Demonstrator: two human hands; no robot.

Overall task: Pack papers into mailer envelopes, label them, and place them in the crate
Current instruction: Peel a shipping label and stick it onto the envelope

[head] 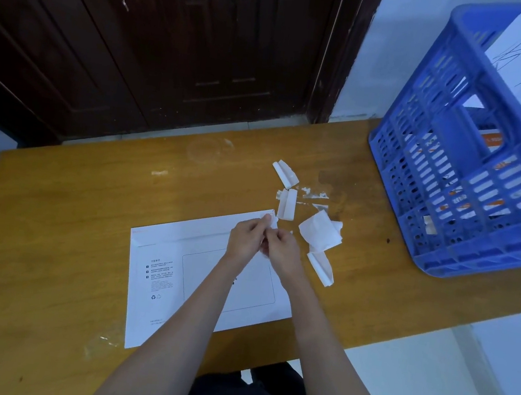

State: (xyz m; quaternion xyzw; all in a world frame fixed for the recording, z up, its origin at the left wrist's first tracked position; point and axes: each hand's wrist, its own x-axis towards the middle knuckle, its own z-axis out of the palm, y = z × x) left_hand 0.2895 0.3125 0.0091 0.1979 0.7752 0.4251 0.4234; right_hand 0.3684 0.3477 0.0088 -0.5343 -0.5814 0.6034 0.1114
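Observation:
A white mailer envelope (178,269) lies flat on the wooden table (71,207), printed side up, its flap edge toward the far side. My left hand (245,240) and my right hand (282,249) meet at the envelope's far right corner. Both pinch a small white paper strip (273,220) at the flap's end. The blue plastic crate (472,171) stands at the table's far right, with several mailers inside and a white sheet with handwriting on top.
Several crumpled white backing strips (322,232) lie on the table just right of my hands, more of them (286,187) a little farther away. A dark wooden door (173,39) stands behind the table. The table's right edge runs below the crate.

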